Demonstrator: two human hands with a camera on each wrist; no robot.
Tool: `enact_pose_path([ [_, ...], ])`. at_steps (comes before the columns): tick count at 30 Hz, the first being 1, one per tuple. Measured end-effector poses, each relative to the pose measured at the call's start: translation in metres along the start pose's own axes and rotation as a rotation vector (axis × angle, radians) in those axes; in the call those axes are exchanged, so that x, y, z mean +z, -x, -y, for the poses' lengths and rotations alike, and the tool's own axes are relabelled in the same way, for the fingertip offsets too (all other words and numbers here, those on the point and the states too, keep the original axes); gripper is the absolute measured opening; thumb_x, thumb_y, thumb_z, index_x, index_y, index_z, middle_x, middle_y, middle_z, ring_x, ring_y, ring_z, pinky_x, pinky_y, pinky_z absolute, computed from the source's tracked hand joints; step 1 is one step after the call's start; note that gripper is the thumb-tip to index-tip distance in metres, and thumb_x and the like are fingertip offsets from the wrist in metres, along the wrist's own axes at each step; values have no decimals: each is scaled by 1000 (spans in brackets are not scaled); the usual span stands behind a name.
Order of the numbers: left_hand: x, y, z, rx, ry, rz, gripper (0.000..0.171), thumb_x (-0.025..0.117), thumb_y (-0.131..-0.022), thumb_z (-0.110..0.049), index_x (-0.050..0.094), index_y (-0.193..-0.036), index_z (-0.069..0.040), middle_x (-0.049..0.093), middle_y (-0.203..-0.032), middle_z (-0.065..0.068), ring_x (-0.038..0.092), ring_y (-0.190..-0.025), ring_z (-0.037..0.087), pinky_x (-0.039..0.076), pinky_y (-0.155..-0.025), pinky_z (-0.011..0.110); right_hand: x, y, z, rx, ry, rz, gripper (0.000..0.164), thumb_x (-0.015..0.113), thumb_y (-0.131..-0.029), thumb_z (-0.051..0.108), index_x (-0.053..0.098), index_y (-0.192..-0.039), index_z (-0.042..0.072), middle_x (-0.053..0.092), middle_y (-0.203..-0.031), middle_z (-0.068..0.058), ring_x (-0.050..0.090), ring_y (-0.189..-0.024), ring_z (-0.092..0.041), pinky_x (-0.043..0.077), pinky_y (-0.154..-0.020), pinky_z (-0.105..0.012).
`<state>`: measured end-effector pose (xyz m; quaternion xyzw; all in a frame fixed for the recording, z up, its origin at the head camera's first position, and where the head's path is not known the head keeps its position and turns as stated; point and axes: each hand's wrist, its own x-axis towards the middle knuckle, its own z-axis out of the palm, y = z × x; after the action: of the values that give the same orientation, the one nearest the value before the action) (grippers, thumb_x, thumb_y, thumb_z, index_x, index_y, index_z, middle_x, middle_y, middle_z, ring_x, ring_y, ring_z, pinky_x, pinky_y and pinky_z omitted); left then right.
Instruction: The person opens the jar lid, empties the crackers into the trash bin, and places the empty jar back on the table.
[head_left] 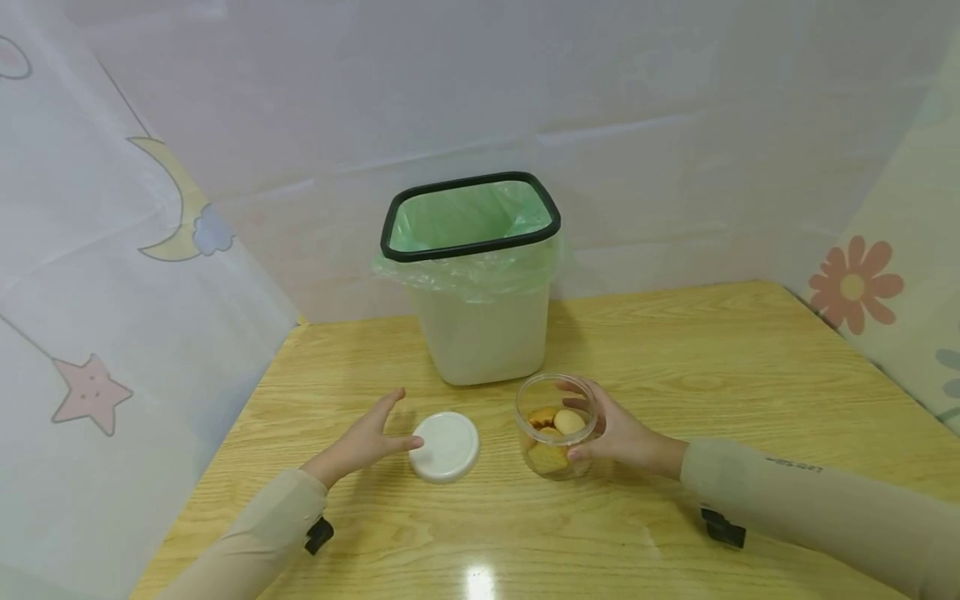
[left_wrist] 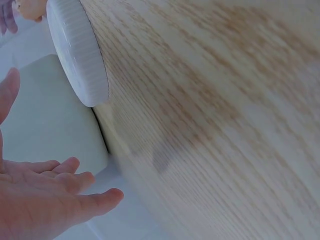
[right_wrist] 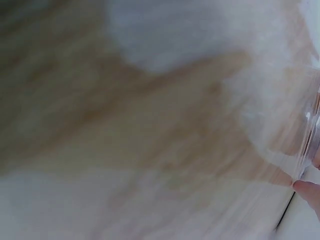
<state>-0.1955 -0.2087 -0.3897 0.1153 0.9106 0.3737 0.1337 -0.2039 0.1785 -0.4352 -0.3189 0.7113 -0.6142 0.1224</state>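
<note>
Our right hand (head_left: 613, 427) grips the clear jar (head_left: 546, 439), which is uncovered, with cookies (head_left: 570, 422) inside. From the jar, the white lid (head_left: 447, 444) lies on the tabletop (head_left: 720, 367) at nine o'clock, the bin (head_left: 487, 333) at eleven. Our left hand (head_left: 363, 442) is spread beside the lid, holding nothing. Too loose a grip could let the smooth jar tip, spilling cookies; a clumsy thumb could skid the lid.

I see a wood-grain table (head_left: 750, 358) bearing 1 bag-lined wastebasket (head_left: 487, 333) and 1 round white lid (head_left: 447, 444); whether the clear jar (head_left: 557, 470) touches it, I can't tell.
</note>
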Motion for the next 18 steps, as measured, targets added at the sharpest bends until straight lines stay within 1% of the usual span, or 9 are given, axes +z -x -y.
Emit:
enact_pose_path([
  [7,-1,1,0,3,3,4,95,74,-88,-30,14,-152,7,18,-156,27,15,-142,47,18,-110,62,-1,-1,-2,-8,-8,20,103,81,-81,13,7,-151,-2,8,-152,-32,11,-135,-60,27,-100,-71],
  [11,-1,1,1,-5,6,5,95,74,-88,-31,14,-152,6,17,-156,26,14,-142,46,18,-110,63,-1,-2,-3,0,-53,42,114,82,-80,17,-6,-151,-2,1,-153,-33,6,-135,-60,29,-99,-70],
  [14,-1,0,2,-10,12,1,95,74,-88,-30,14,-152,5,16,-157,25,14,-142,46,17,-110,62,-2,-3,-3,9,-87,40,124,83,-79,23,-15,-150,-2,-4,-154,-33,2,-136,-59,27,-99,-71],
  [18,-2,-2,4,-9,10,0,96,74,-88,-32,13,-153,5,16,-157,25,13,-142,46,17,-110,63,-2,-4,-2,14,-99,23,127,84,-78,23,-18,-149,-3,-9,-154,-33,-1,-136,-58,23,-99,-72],
])
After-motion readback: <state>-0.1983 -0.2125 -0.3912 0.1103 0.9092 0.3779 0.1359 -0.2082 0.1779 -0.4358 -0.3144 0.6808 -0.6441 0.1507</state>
